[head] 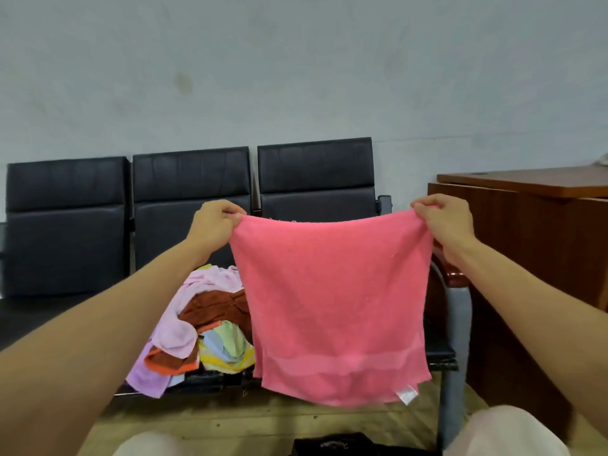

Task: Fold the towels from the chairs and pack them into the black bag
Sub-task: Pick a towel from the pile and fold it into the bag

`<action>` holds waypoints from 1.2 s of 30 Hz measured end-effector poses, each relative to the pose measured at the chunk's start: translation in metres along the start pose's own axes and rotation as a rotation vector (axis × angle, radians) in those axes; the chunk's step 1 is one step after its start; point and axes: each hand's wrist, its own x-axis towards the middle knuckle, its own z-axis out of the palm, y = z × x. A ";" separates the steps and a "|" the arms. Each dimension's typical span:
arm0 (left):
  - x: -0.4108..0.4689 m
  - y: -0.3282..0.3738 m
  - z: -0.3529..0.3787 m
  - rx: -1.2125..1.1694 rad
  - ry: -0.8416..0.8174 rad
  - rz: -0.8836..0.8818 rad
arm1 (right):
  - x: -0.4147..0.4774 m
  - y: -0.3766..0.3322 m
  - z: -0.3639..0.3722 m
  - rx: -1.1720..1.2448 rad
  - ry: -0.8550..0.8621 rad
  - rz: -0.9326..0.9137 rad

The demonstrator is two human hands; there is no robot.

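Holding a pink towel (332, 301) up by its top corners, the person appears in the head view, the only one supplied. Left hand (215, 222) pinches the left corner, fingers curled round the cloth; right hand (442, 222) grips the right corner likewise. Towel hangs in the air between the hands, in front of the chairs (194, 179), clear of the floor. Risks, as judged: a light pinch on thick terry may slip, dropping a corner and spoiling the fold; uneven hand height would set the edges askew; the hem could catch the pile (204, 324) of unfolded towels on the seat and drag one off. Bag (342, 444) lies at the bottom edge of the frame, mostly cut off; whether it is open cannot be told. Condition of towel: salmon-pink terry, top edge sagging slightly, woven band near the hem, white label (407, 394) at the lower right corner; a second edge at lower left suggests it is doubled.
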 end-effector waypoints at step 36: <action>-0.017 -0.002 0.016 0.162 -0.058 -0.082 | -0.004 0.013 -0.005 -0.289 -0.089 -0.047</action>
